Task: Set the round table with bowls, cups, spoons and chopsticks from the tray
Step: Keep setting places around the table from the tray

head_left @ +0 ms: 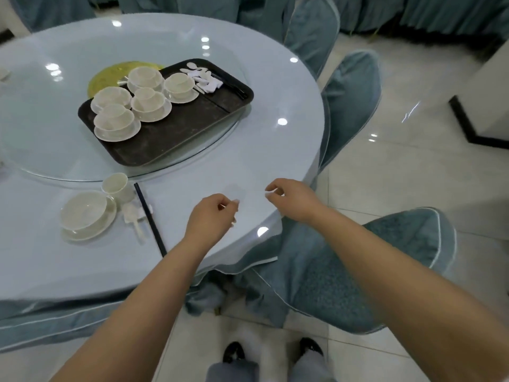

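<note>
Teal-covered chairs on tiled floor

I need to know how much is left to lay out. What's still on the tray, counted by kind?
Bowl-and-saucer sets on the tray: 5, the nearest at
Spoons: a white pile, too jumbled to count
Chopsticks: dark sticks, number unclear
Total countable: 5

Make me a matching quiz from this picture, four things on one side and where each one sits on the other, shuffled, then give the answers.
Things:
1. tray
2. single cup
3. chopsticks
4. loose spoons

Places:
A. on the tablecloth, just right of the placed bowl, spoon and cup
B. at the far right end of the tray
C. on the glass turntable
D. on the tablecloth, just behind the placed bowl

Pairs: 1-C, 2-D, 3-A, 4-B
</note>
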`<action>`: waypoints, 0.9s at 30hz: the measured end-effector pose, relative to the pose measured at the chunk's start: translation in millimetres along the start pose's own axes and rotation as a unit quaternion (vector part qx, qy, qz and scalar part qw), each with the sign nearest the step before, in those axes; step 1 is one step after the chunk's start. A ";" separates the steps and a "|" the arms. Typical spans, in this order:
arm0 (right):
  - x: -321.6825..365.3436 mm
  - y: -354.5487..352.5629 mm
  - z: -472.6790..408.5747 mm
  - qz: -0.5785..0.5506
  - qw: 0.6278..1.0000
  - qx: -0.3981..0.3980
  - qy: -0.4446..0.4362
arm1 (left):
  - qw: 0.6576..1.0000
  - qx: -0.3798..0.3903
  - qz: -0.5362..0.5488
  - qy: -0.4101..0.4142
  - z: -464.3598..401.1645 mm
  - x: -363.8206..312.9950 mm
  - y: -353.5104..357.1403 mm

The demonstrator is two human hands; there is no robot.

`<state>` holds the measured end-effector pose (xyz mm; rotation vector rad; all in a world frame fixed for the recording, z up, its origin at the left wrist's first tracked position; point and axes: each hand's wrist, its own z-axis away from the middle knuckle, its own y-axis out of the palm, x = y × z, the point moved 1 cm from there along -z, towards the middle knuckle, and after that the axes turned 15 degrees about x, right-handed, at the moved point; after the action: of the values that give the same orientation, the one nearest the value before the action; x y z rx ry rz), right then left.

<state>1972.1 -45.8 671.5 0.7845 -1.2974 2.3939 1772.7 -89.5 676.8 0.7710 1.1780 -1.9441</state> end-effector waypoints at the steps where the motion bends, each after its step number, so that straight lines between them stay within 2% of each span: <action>1: -3.3 -3.4 2.6 -0.002 1.000 -0.002 -0.002 | 1.000 -0.002 -0.003 0.000 -0.5 -4.4 4.5; 9: -76.2 -54.6 37.9 -0.013 0.999 -0.018 -0.035 | 1.000 -0.016 -0.012 0.014 -8.8 -79.1 85.1; 17: -166.8 -130.3 70.6 0.001 0.998 0.003 -0.060 | 0.999 -0.044 0.013 0.021 -23.1 -162.9 181.6; 27: -199.0 -177.2 81.8 0.007 0.998 -0.005 -0.064 | 0.997 -0.062 0.031 0.025 -37.6 -204.1 208.4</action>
<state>2247.2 -19.8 708.0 0.9411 -1.3668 2.3810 2062.2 -66.2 722.8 0.7866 1.2766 -1.7923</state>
